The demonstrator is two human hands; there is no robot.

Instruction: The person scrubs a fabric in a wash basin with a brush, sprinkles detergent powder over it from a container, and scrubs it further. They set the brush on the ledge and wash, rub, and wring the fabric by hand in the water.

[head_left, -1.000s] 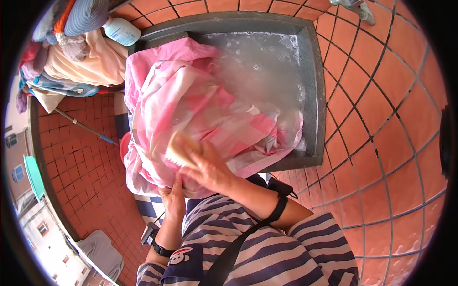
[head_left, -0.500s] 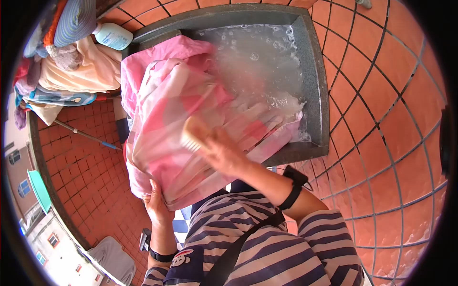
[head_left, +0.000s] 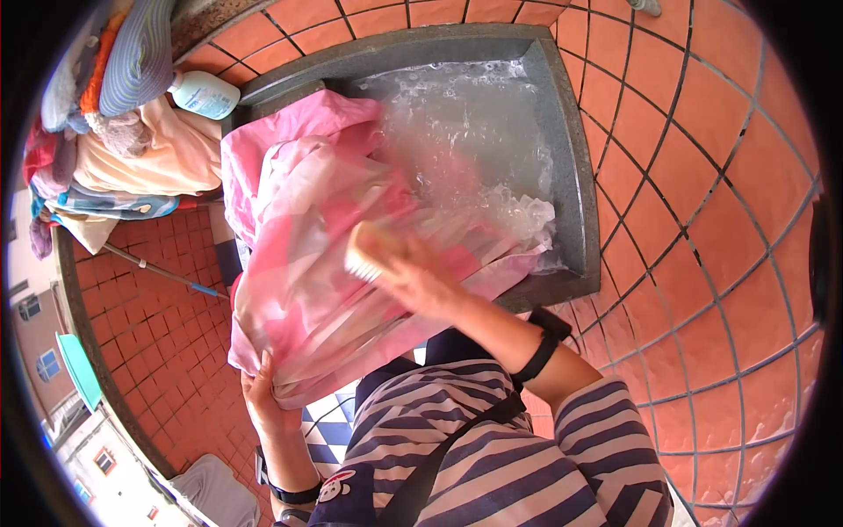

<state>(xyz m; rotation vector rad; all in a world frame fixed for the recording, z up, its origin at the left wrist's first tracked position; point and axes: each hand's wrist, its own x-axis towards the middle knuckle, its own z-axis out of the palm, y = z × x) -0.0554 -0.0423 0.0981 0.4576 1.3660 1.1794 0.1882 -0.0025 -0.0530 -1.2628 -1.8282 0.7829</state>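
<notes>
With our left hand (head_left: pixel 261 393) we pinch the pink checked cloth (head_left: pixel 307 290) at its lower corner, thumb against fingers. Our right hand (head_left: pixel 426 279) grips the brush (head_left: pixel 376 249) over the cloth, which drapes out of the water-filled sink (head_left: pixel 581 189).

Cloth (head_left: pixel 312 211) lies partly in the sink (head_left: pixel 572 180), a bottle (head_left: pixel 206 94) to its left.

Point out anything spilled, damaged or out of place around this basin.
Nothing clearly stands out. The pink cloth spreads past the basin, but the left hand grips its edge while the right hand holds a brush. The cloudy water lies within the walls; no damage shows.
</notes>
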